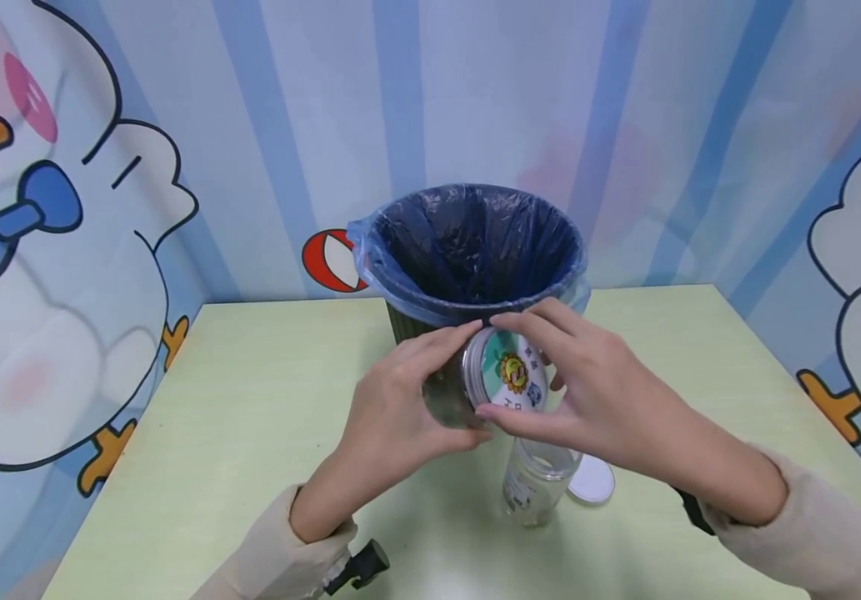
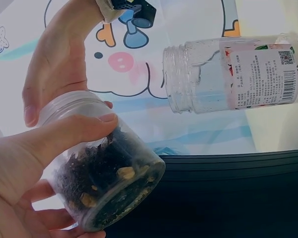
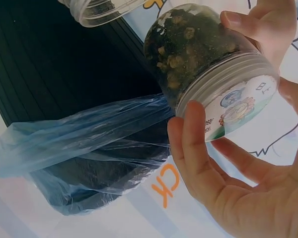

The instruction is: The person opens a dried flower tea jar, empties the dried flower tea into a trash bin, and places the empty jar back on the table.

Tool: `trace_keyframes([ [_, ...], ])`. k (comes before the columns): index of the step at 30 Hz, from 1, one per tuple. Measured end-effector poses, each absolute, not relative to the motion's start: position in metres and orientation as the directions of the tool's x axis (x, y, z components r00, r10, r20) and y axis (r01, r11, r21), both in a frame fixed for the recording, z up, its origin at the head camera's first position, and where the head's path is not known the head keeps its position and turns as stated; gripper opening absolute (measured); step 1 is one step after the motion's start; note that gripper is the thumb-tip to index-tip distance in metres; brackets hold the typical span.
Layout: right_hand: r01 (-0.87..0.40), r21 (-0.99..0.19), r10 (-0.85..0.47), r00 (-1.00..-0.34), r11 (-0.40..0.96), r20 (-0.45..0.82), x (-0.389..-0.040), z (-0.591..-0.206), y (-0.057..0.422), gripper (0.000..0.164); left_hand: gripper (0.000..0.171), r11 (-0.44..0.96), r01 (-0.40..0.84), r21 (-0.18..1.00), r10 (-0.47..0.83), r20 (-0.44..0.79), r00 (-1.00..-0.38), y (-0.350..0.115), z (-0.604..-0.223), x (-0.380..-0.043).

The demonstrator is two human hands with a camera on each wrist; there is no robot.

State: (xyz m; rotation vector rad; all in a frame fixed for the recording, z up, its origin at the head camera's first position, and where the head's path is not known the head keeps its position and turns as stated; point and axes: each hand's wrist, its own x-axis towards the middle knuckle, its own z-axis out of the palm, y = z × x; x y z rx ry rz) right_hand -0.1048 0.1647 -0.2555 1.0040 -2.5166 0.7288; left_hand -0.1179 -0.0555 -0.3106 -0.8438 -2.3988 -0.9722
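Held up on its side in front of the bin is a clear plastic jar, part filled with dark dried bits and some yellowish pieces. My left hand grips its body, thumb and fingers curled round the wall. At the other end, my right hand holds the rim of the lid between thumb and fingertips. The lid has a smiling flower sticker and is on the jar. Below stands a second clear jar, open and with a printed label. A white lid lies beside it.
Behind the hands stands a dark bin lined with a blue plastic bag. The pale table runs back to a wall covering with cartoon ducks and blue stripes.
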Motion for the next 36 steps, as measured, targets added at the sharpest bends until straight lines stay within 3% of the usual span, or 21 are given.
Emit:
trace_keyframes([
  [7,-0.715,-0.374,-0.537,-0.695,0.591,0.479,-0.106,-0.254,0.167,0.065,0.09,0.586,0.668,0.459,0.379,0.573,-0.727,-0.054,-0.307,-0.117],
  [22,-0.819,-0.363,-0.658,-0.573,0.444,0.489,-0.113,-0.251,0.176,0.07,0.092,0.627,0.664,0.407,0.424,0.537,-0.729,-0.058,-0.301,-0.118],
  [36,-0.92,-0.296,-0.797,-0.375,0.256,0.474,-0.125,-0.247,0.184,0.075,0.093,0.631,0.679,0.376,0.44,0.548,-0.712,-0.062,-0.297,-0.121],
])
